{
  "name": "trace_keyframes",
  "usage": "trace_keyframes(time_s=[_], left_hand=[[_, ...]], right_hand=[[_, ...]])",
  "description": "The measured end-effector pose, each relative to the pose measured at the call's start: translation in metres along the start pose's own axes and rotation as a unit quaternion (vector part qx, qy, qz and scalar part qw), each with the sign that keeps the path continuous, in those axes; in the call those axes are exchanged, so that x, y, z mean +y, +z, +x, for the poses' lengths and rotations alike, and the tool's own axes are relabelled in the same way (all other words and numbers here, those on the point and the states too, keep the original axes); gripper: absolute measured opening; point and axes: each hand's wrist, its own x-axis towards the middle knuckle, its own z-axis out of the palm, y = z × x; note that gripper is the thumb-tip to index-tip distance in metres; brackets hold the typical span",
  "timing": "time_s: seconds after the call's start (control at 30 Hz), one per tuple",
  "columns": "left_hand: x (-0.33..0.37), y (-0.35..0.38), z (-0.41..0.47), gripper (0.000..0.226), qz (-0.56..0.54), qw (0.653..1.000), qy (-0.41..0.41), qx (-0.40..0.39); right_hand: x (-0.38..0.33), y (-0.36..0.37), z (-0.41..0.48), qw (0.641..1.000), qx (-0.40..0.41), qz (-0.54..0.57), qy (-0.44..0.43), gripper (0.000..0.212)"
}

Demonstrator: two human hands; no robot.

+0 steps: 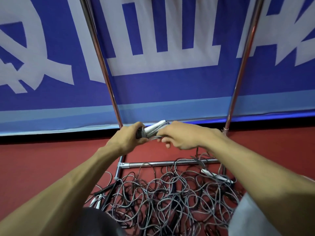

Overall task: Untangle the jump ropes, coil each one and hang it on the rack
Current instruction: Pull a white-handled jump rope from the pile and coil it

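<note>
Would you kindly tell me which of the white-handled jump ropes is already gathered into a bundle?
The bundled rope raised beside an upright of the rack; the others lie loose in the tangled pile on the floor.

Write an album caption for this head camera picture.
Left hand and right hand hold a coiled jump rope above a tangled rope pile by a metal rack.

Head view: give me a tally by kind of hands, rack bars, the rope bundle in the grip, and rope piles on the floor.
Hands: 2 (left hand, right hand)
Rack uprights: 2
Rack crossbar: 1
Coiled rope bundle, held by both hands: 1
Tangled rope pile: 1
Total: 7
</note>
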Motion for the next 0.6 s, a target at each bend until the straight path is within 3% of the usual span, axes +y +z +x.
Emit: trace_keyframes(time_s=[0.17, 0.23, 0.43, 0.5, 0.6], left_hand=[[0.014, 0.001, -0.01, 0.021, 0.033, 0.992, 0.085, -0.09], [0.019, 0.0, -0.014, 0.03, 0.042, 0.986, 0.122, -0.105], [0.033, -0.011, -0.027, 0.033, -0.058, 0.979, 0.162, -0.11], [0.036, -0.017, -0.03, 0.033, -0.109, 0.976, 0.17, -0.081], [0.038, -0.026, -0.033, 0.014, -0.25, 0.954, 0.146, -0.083]], right_hand=[[0.001, -0.001, 0.001, 0.994, 0.105, 0.01, 0.007, 0.011], [0.005, -0.004, 0.002, 0.983, 0.169, 0.062, 0.026, 0.006], [0.014, -0.01, 0.0, 0.944, 0.247, 0.18, 0.127, 0.024], [0.012, -0.014, -0.002, 0.915, 0.243, 0.282, 0.155, 0.024], [0.012, -0.019, -0.007, 0.844, 0.209, 0.462, 0.174, 0.016]])
